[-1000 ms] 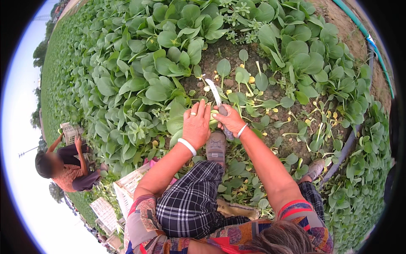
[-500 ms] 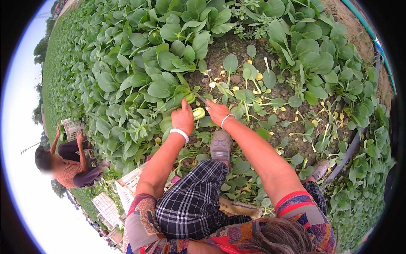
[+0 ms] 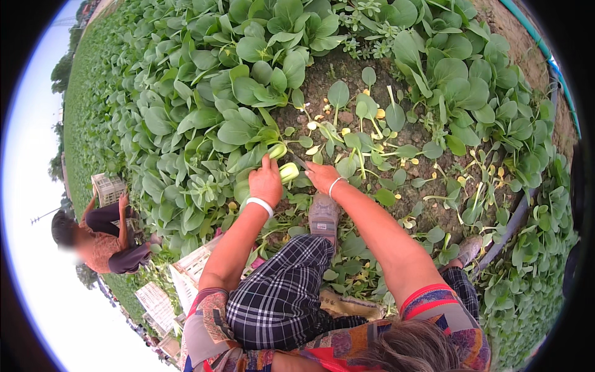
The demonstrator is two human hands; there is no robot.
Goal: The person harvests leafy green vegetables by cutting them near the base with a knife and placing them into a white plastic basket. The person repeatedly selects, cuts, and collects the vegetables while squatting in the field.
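Observation:
My left hand [image 3: 265, 184], with a white band at the wrist, is closed on green bok choy. One pale bok choy base [image 3: 277, 150] shows at its fingertips, and a second pale base [image 3: 288, 172] lies beside the fingers. In my right hand [image 3: 322, 178] is a small knife [image 3: 299, 161], its dark blade pointing toward the bok choy, a little apart from the bases. The handle is hidden in the fist. Uncut bok choy plants [image 3: 238, 127] stand just beyond the left hand.
Loose leaves [image 3: 372, 155] and yellowed scraps litter the bare soil to the right. My shoe [image 3: 323, 216] is planted below the hands. White crates [image 3: 192, 266] stand at left, near another person [image 3: 102, 245] crouching by a crate [image 3: 108, 187]. A pipe [image 3: 505, 232] runs along the right.
My left hand has drawn slightly back with the bok choy, whose pale bases now show more. The knife has come away from the stem. The other person's arms have lowered toward their crate.

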